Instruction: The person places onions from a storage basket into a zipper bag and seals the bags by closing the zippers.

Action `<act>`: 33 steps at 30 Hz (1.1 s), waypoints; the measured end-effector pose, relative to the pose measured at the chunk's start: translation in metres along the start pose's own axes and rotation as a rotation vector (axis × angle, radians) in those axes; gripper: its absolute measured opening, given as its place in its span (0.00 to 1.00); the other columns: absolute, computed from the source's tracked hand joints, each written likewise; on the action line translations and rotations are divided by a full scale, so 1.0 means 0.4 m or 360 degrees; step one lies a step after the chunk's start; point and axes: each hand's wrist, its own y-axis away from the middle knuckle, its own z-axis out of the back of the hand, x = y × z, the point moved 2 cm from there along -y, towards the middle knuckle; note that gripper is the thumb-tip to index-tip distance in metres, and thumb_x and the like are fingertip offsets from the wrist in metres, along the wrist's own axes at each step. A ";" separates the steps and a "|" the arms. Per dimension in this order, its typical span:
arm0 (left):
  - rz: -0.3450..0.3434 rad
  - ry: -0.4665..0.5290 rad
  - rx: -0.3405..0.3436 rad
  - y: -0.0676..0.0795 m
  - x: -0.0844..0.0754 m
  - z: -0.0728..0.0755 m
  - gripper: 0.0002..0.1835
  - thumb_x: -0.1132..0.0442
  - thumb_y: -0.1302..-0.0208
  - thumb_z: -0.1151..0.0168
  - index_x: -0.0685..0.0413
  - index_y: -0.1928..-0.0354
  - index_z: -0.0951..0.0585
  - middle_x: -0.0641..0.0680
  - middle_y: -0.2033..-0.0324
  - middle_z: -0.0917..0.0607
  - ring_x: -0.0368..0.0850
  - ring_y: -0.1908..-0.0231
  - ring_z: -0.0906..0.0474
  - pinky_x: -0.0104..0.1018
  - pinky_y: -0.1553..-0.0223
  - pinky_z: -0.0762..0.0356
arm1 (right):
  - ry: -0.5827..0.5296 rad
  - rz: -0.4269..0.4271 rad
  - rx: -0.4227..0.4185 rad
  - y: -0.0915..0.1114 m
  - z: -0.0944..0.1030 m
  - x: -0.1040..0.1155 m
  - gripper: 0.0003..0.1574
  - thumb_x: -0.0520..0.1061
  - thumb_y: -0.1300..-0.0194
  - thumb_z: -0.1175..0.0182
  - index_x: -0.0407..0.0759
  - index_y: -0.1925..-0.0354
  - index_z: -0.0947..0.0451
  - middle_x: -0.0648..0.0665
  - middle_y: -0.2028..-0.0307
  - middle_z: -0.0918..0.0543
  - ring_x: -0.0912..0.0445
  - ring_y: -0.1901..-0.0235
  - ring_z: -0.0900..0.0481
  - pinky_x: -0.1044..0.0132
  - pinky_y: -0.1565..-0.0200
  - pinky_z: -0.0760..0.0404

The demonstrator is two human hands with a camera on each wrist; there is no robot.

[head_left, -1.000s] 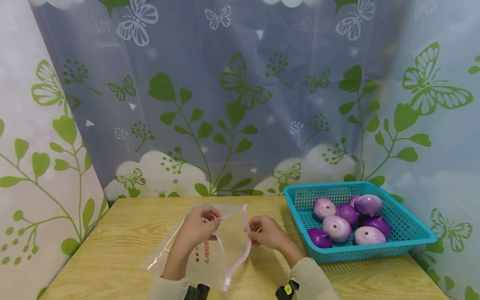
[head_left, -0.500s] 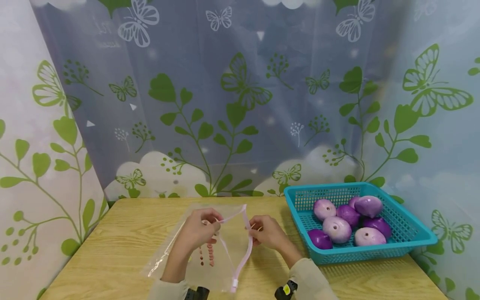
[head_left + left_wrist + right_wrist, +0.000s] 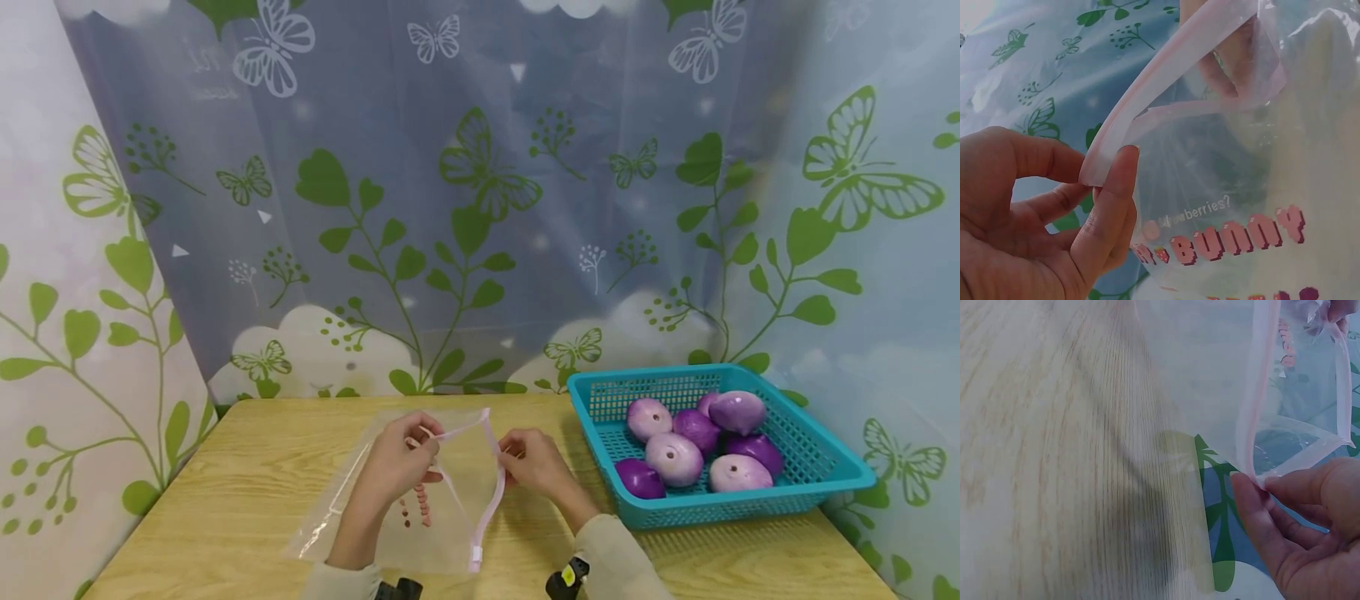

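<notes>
A clear zip bag point(image 3: 442, 542) with a pink rim is pulled apart at the mouth between the two hands in the head view. The left hand point(image 3: 397, 458) pinches one side of the rim between thumb and fingers. Opposite it, the right hand point(image 3: 534, 458) pinches the other side, its thumb and index fingertip meeting at the pink strip point(image 3: 1254, 412) in the right wrist view. A white slider point(image 3: 477, 554) sits at the near end of the strip. Pink printed letters point(image 3: 1241, 237), reading "BUNNY", mark the bag's front in the left wrist view.
A turquoise basket point(image 3: 592, 383) stands at the right of the wooden table point(image 3: 217, 500), holding several purple onions point(image 3: 673, 457). Printed curtains point(image 3: 375, 250) hang behind and beside the table. Dark wrist cameras point(image 3: 567, 577) are worn at both cuffs.
The bag's near corner with the slider has swung a little to the right and slightly away. Both hands keep their pinch on the rim and have barely moved.
</notes>
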 end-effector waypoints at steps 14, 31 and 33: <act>-0.0003 0.0056 -0.0089 -0.013 0.018 0.008 0.08 0.73 0.32 0.42 0.62 0.54 0.17 0.56 0.68 0.23 0.46 0.74 0.20 0.35 0.71 0.09 | -0.0024 0.0077 0.0010 -0.019 -0.010 0.025 0.10 0.29 0.33 0.39 0.28 0.53 0.20 0.30 0.61 0.14 0.44 0.67 0.11 0.58 0.66 0.07; -0.0007 0.0092 -0.0184 -0.027 0.029 0.003 0.11 0.73 0.32 0.43 0.63 0.52 0.17 0.55 0.69 0.25 0.45 0.77 0.20 0.33 0.72 0.10 | 0.0330 0.0164 0.0564 0.020 0.145 0.108 0.14 0.36 0.29 0.39 0.32 0.47 0.22 0.30 0.54 0.14 0.52 0.66 0.13 0.60 0.66 0.09; -0.0016 0.0098 -0.0194 -0.030 0.030 0.002 0.11 0.72 0.32 0.43 0.63 0.52 0.16 0.55 0.69 0.25 0.45 0.77 0.20 0.33 0.72 0.10 | 0.0328 0.0144 0.0606 0.021 0.178 0.119 0.15 0.37 0.28 0.40 0.32 0.46 0.22 0.30 0.53 0.14 0.52 0.63 0.13 0.58 0.64 0.08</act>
